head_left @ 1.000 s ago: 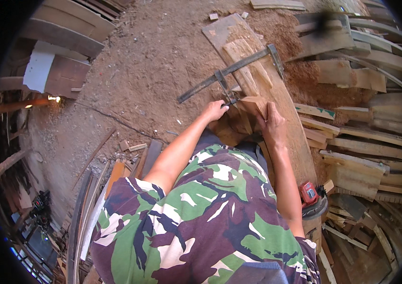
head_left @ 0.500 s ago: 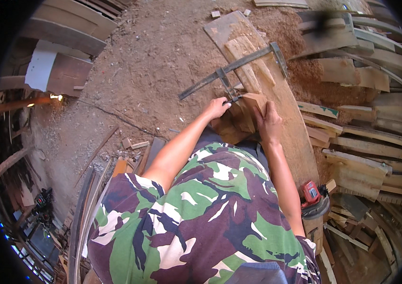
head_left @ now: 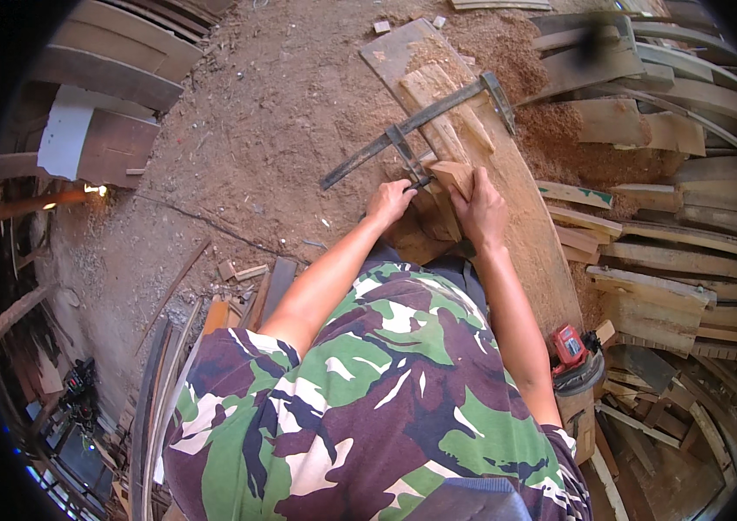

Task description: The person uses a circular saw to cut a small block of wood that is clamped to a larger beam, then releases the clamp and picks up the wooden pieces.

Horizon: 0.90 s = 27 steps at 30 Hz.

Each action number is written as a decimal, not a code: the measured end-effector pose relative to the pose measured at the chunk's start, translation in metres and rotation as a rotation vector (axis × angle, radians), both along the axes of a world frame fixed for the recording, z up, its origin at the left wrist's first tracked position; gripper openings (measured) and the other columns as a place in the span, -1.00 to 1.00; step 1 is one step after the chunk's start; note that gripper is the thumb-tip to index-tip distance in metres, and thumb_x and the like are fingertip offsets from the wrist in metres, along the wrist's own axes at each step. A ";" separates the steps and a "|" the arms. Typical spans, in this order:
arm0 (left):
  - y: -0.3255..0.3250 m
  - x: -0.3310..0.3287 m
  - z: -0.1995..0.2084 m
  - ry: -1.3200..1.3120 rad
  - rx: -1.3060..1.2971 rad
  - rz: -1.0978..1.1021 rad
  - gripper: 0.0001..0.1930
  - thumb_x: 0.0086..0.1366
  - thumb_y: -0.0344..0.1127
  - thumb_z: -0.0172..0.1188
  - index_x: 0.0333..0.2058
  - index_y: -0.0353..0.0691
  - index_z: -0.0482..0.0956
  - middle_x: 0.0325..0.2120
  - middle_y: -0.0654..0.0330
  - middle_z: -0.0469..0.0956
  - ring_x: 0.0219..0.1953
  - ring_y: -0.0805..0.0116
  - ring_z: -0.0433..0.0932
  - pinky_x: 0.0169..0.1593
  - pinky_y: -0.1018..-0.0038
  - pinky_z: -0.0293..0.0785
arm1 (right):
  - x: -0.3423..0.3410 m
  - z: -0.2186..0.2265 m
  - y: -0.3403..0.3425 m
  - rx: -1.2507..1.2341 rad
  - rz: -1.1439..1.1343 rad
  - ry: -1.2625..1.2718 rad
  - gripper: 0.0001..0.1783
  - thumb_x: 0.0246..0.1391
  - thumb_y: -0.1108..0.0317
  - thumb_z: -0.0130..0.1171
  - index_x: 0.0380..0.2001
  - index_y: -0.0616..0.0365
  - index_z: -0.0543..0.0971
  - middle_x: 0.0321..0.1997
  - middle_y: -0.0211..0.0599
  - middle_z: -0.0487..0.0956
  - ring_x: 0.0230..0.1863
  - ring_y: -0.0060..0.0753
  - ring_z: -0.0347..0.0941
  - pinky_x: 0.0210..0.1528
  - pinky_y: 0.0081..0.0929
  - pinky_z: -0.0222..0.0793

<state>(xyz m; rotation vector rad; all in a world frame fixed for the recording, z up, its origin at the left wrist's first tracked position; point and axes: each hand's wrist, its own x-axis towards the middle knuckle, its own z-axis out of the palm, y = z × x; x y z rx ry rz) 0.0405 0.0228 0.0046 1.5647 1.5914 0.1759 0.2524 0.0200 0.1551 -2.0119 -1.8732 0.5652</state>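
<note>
My left hand is closed around the dark handle end of a metal bar clamp. The clamp's long bar slants over a plank bench, and its fixed jaw hooks past the bench's far side. My right hand grips a reddish-brown wood block at the bench's near edge, just right of the clamp's screw. Beyond the block, a pale, rough-cut wood piece lies on the bench under the clamp bar. My fingers partly hide the block and the handle.
A red and black power tool sits at the bench's near right end. Curved boards and offcuts are stacked along the right, with sawdust beside the bench. More boards lean at my left. Loose wood bits lie on the dirt floor.
The whole scene has shifted slightly left in the view. My right hand's fingers have moved up onto the block's right end; my left hand stays at the clamp's handle.
</note>
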 end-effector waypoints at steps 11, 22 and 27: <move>-0.009 0.004 0.024 0.046 0.180 -0.035 -0.72 0.42 -0.07 0.28 -0.16 -0.18 0.66 -0.27 -0.12 0.71 -0.13 -0.24 0.68 -0.06 -0.09 0.59 | -0.005 0.018 0.016 -0.087 0.051 -0.013 -0.47 0.14 0.15 0.42 0.10 0.13 0.52 -0.07 0.08 0.70 -0.08 0.25 0.67 -0.05 0.07 0.58; -0.014 0.005 0.024 0.160 0.413 -0.096 -0.79 0.38 -0.12 0.33 -0.22 -0.12 0.62 -0.36 0.05 0.71 -0.23 -0.08 0.71 -0.12 -0.02 0.59 | -0.010 0.027 0.040 -0.146 -0.106 0.199 -0.33 0.12 -0.18 0.45 0.06 0.13 0.63 -0.02 0.06 0.74 0.00 0.17 0.70 0.04 -0.03 0.59; -0.015 0.007 0.028 0.167 0.412 -0.091 -0.79 0.37 -0.12 0.34 -0.21 -0.11 0.62 -0.37 0.07 0.70 -0.23 -0.05 0.71 -0.11 0.01 0.59 | -0.011 0.021 0.052 -0.153 -0.152 0.181 -0.27 0.12 -0.29 0.42 0.06 0.12 0.64 0.04 0.03 0.73 0.04 0.11 0.70 0.07 -0.02 0.59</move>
